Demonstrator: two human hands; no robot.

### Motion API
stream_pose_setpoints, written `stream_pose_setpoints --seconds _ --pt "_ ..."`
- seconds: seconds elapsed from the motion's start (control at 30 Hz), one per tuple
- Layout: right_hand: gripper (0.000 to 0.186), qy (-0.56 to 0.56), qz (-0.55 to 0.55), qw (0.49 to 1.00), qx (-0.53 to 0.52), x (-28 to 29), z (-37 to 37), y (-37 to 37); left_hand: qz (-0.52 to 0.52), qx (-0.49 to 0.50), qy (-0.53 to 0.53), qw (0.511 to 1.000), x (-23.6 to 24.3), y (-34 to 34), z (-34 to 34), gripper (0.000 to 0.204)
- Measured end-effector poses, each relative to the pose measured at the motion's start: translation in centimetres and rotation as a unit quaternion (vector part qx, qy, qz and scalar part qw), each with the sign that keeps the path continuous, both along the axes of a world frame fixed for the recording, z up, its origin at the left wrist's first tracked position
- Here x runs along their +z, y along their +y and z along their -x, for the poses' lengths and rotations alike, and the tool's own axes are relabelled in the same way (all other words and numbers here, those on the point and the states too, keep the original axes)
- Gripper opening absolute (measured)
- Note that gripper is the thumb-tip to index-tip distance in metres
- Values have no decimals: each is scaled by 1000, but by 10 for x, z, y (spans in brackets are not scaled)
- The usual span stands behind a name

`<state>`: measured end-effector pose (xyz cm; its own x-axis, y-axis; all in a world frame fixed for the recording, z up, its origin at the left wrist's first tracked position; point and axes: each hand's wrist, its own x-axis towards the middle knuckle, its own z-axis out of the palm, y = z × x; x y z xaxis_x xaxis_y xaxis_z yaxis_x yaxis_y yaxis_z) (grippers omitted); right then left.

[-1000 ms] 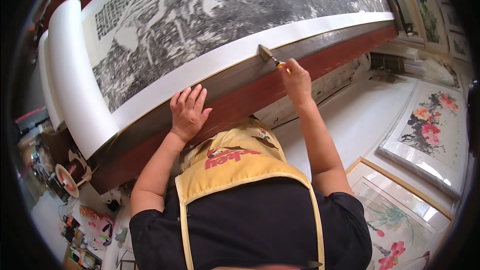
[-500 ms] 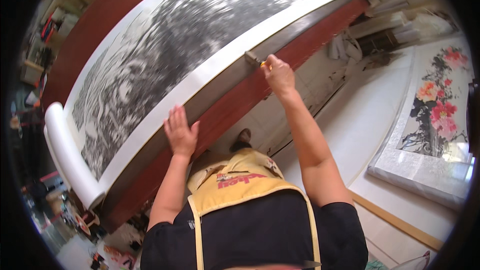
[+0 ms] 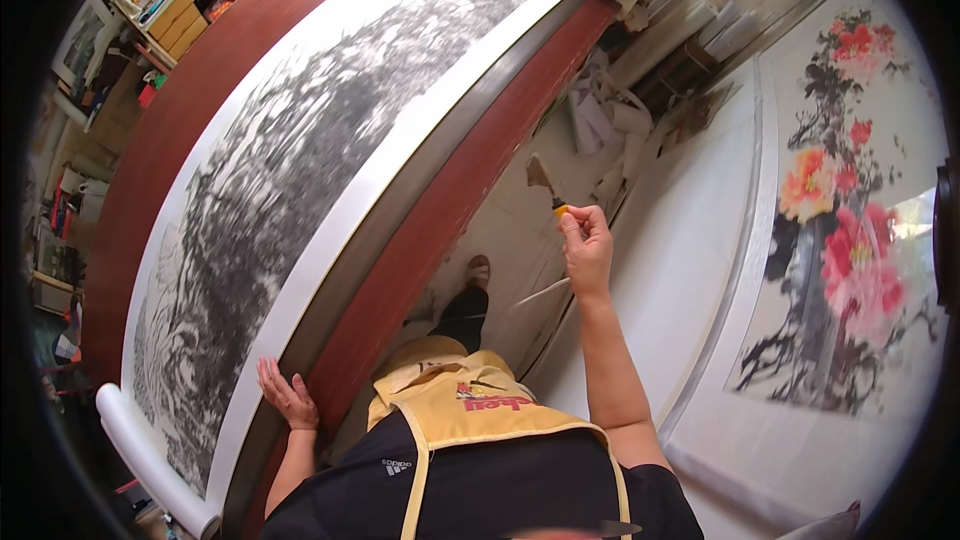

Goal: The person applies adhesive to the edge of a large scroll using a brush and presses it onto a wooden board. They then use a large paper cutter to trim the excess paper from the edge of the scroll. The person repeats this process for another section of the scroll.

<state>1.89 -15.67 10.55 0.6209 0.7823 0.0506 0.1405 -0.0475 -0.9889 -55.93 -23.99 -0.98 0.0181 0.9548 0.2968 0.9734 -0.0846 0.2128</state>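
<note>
Two bare hands are working apart from each other beside a red table [image 3: 165, 170]. The right hand [image 3: 588, 240] is grasping a scraper [image 3: 540, 176], its thumb and fingers closing around the yellow handle. The scraper is hanging above the floor [image 3: 505, 215], clear of the table's near edge, and its metal blade is pointing away from the person and slightly left. The left hand [image 3: 287, 395] is holding nothing; its fingers are lying loosely extended over the grey strip [image 3: 430, 165] along the table's near side, the tips reaching the white border [image 3: 385, 170] of an ink painting [image 3: 300, 180]. Whether that hand is pressing down, one cannot tell.

The painting is stretching across the table in black and grey, bright light washing out part of its far end. At its near left end, a white roll [image 3: 155, 465] is curling up. On the right, a flower painting [image 3: 850, 230] is showing pink and orange blooms. Below, one shoe [image 3: 478, 272] is standing on the floor, and a yellow apron [image 3: 490, 400] is covering part of the person's dark shirt [image 3: 510, 480].
</note>
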Motion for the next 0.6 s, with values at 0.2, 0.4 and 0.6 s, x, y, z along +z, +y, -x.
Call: stream_pose_setpoints --seconds 0.2,0.4,0.6 --pt "12 50 -34 998 -25 25 -147 106 -34 -70 -164 983 17 178 -232 58" --pt "18 162 -32 982 -86 45 -294 203 -12 -202 -257 945 84 308 -397 47" --pt "16 335 29 938 -82 -60 -462 334 32 -141 -381 913 67 385 -521 37"
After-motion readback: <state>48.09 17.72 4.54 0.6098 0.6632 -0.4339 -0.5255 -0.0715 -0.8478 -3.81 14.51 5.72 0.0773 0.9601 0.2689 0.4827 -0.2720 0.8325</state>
